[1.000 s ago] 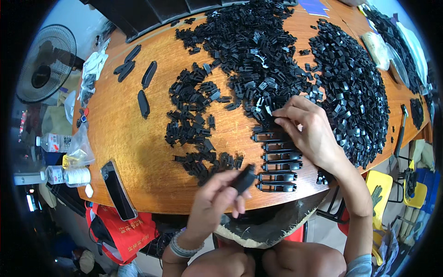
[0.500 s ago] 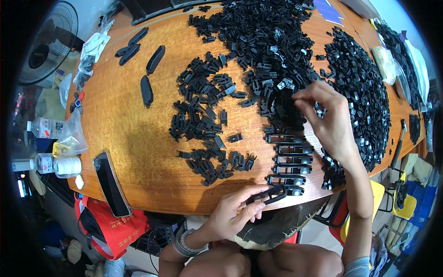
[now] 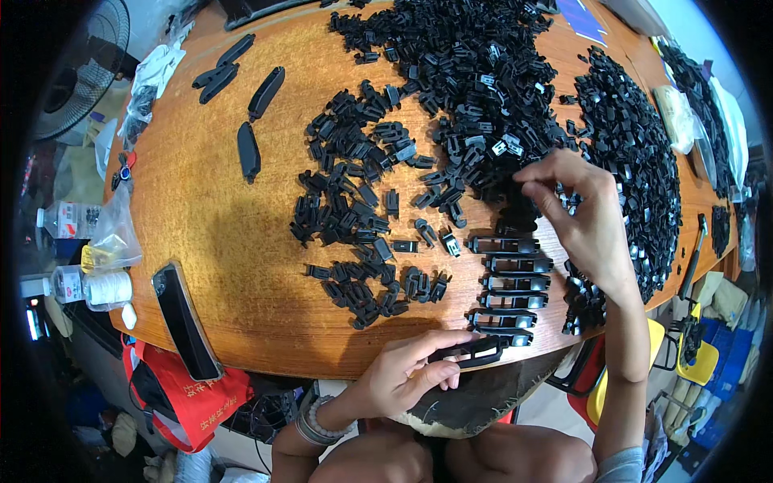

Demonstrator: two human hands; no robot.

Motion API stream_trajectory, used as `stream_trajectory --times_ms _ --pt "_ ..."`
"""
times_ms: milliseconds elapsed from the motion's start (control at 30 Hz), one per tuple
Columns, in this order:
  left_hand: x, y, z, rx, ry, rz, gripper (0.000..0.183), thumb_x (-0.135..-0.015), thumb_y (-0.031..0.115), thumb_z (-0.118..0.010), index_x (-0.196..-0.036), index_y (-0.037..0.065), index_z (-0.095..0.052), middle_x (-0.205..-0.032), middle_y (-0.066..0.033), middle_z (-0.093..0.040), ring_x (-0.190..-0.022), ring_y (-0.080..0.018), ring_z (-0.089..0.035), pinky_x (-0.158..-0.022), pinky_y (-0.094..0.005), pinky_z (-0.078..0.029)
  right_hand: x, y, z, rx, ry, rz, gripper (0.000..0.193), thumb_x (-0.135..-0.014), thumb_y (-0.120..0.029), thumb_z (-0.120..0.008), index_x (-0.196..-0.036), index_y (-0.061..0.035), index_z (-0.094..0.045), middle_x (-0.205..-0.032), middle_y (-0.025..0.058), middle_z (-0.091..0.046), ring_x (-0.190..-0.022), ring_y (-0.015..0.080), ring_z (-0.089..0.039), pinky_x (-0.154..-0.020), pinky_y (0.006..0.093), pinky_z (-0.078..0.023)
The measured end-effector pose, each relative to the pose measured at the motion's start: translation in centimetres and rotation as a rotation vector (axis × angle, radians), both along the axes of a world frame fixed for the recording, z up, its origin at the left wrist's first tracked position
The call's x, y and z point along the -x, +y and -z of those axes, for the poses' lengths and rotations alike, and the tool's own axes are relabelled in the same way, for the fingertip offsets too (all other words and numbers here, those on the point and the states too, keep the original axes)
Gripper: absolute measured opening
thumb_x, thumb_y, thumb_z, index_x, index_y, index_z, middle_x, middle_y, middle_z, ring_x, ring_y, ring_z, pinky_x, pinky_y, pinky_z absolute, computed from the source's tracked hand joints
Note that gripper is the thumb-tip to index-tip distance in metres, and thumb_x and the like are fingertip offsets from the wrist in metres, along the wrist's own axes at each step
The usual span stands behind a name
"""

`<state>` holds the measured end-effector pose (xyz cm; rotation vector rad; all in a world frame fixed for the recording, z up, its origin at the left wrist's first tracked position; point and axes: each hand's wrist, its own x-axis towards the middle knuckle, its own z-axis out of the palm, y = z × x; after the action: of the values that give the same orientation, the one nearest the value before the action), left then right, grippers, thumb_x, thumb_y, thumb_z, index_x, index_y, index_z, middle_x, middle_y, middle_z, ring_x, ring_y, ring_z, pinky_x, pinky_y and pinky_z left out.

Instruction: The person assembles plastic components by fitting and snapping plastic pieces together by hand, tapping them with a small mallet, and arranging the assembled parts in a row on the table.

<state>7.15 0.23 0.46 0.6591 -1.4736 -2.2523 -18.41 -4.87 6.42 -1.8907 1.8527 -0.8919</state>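
Note:
My left hand [image 3: 407, 374] is closed round one end of a long black plastic frame [image 3: 481, 352], held at the table's near edge. Beyond it, several similar black frames [image 3: 515, 283] lie in a row running away from me. My right hand [image 3: 586, 211] hovers at the near side of a big heap of small black plastic clips [image 3: 475, 88]. Its thumb and forefinger are nearly pinched together over dark pieces; whether a clip is between them cannot be made out. Looser clips [image 3: 354, 201] lie left of the row.
Another heap of small black parts [image 3: 632, 161] spreads at the right. Several long black covers [image 3: 249, 151] lie at the far left of the wooden table [image 3: 209, 233]. A phone [image 3: 186, 322] rests near the left front edge, by bottles [image 3: 76, 221] and a plastic bag [image 3: 117, 233].
My right hand has shifted slightly right and nearer. Two clips now lie apart from the heap, left of the row's far end. The frame in my left hand has levelled a little.

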Motion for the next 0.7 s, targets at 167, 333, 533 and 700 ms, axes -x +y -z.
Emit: stream_trajectory --times_ms 167,333,533,700 --pt "-0.3 0.5 0.0 0.068 0.011 -0.021 0.035 -0.098 0.011 -0.048 -0.130 -0.002 -0.048 -0.091 -0.0102 -0.062 -0.079 -0.0122 -0.062 -0.071 -0.0269 -0.051 -0.8 0.5 0.3 0.045 0.304 -0.017 0.012 -0.078 0.005 -0.062 -0.090 0.0029 -0.066 -0.081 0.0128 -0.061 -0.078 0.0284 -0.058 -0.071 0.0360 -0.046" --pt "-0.3 0.7 0.3 0.076 0.006 -0.024 0.034 -0.097 0.009 -0.050 -0.129 -0.002 -0.049 -0.090 -0.0102 -0.064 -0.077 -0.0126 -0.063 -0.072 -0.0267 -0.051 -1.3 -0.2 1.3 0.121 0.424 0.027 0.020 -0.078 0.000 -0.064 -0.098 0.0005 -0.065 -0.083 0.0117 -0.058 -0.079 0.0286 -0.057 -0.072 0.0371 -0.045" --pt "-0.4 0.8 0.7 0.085 0.024 -0.030 0.034 -0.096 0.008 -0.050 -0.129 -0.002 -0.048 -0.093 -0.0114 -0.064 -0.079 -0.0128 -0.063 -0.073 -0.0269 -0.051 -3.2 -1.1 2.5 0.158 0.487 -0.143 0.036 -0.072 0.004 -0.059 -0.108 -0.0006 -0.063 -0.103 0.0131 -0.058 -0.087 0.0284 -0.055 -0.075 0.0371 -0.045" --pt "-0.3 0.3 0.3 0.080 0.028 0.015 0.036 -0.095 0.006 -0.052 -0.130 -0.002 -0.047 -0.101 -0.0137 -0.064 -0.086 -0.0142 -0.064 -0.076 -0.0277 -0.052 -2.4 -0.7 1.0 0.202 0.304 -0.142 0.048 -0.067 0.018 -0.047 -0.108 -0.0006 -0.063 -0.110 0.0155 -0.059 -0.101 0.0313 -0.058 -0.085 0.0371 -0.047"
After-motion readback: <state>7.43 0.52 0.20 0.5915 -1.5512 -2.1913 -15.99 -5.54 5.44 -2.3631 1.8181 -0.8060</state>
